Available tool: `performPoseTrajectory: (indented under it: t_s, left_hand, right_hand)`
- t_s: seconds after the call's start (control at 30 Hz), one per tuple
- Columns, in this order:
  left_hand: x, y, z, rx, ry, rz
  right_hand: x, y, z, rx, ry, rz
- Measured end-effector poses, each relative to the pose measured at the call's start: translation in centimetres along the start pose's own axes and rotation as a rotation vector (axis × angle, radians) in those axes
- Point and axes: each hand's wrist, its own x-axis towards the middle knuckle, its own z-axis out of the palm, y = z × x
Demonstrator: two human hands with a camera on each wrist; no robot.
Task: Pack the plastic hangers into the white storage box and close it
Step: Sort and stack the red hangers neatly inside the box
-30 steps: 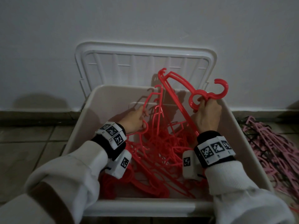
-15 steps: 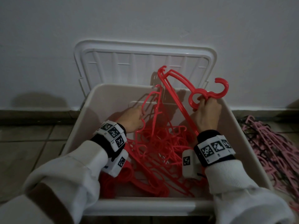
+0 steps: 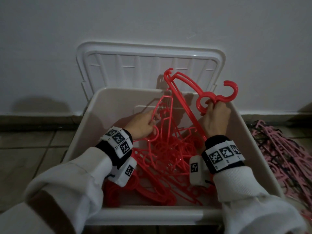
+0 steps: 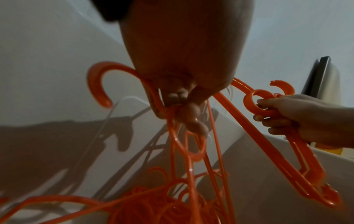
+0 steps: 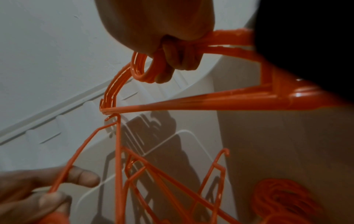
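The white storage box (image 3: 152,215) stands on the floor with its lid (image 3: 118,68) leaning open against the wall. A tangled pile of red hangers (image 3: 165,157) fills it. My left hand (image 3: 152,125) is inside the box and pinches a thin red hanger (image 3: 163,112) near its hook (image 4: 95,75). My right hand (image 3: 212,108) grips a stacked bundle of red hangers (image 3: 236,91) by the neck, above the box's right side. The bundle slants down into the box. The right wrist view shows my fingers (image 5: 172,63) curled through the neck ring.
A heap of pink and dark hangers (image 3: 278,149) lies on the tiled floor to the right of the box. The white wall (image 3: 152,22) rises right behind the lid. Bare tiles (image 3: 33,149) lie to the left.
Almost nothing: both hands keep their grips, and the hangers in them have only shifted slightly.
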Motion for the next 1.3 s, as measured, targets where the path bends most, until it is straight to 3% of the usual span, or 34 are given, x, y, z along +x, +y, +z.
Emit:
performPoseTrajectory:
  t_s: [0.13,0.37,0.67,0.83,1.13,1.23,1.3]
  left_hand:
    - [-0.3,0.3,1.1,-0.307,-0.19,-0.049]
    - [-0.6,0.9,1.9,-0.529,-0.315,-0.168]
    - [-1.0,1.4,2.1,-0.389,-0.579,-0.202]
    - [-1.6,2.4,2.3,-0.636,-0.599,-0.214]
    - [-1.6,2.6,1.8,-0.535,-0.589,-0.159]
    - [-1.5,2.6,1.8,-0.572,-0.611,-0.125]
    - [-1.7,2.8,2.0,-0.59,-0.646,-0.075]
  right_hand:
    - [-0.1,-0.1,-0.1,-0.013,0.005,0.002]
    - [-0.1,-0.2,-0.3,-0.027,-0.003,-0.007]
    - [-0.4,-0.7,-0.7,-0.027,-0.018,-0.019]
    - [-0.4,-0.8,-0.9,-0.026,-0.02,-0.024]
    - [-0.8,-1.2,-0.8,0.015,-0.08,-0.039]
    - [-0.6,-1.3,-0.7,0.139,-0.098,0.023]
    - [-0.7,-1.2,-0.4,0.153,-0.187,0.075]
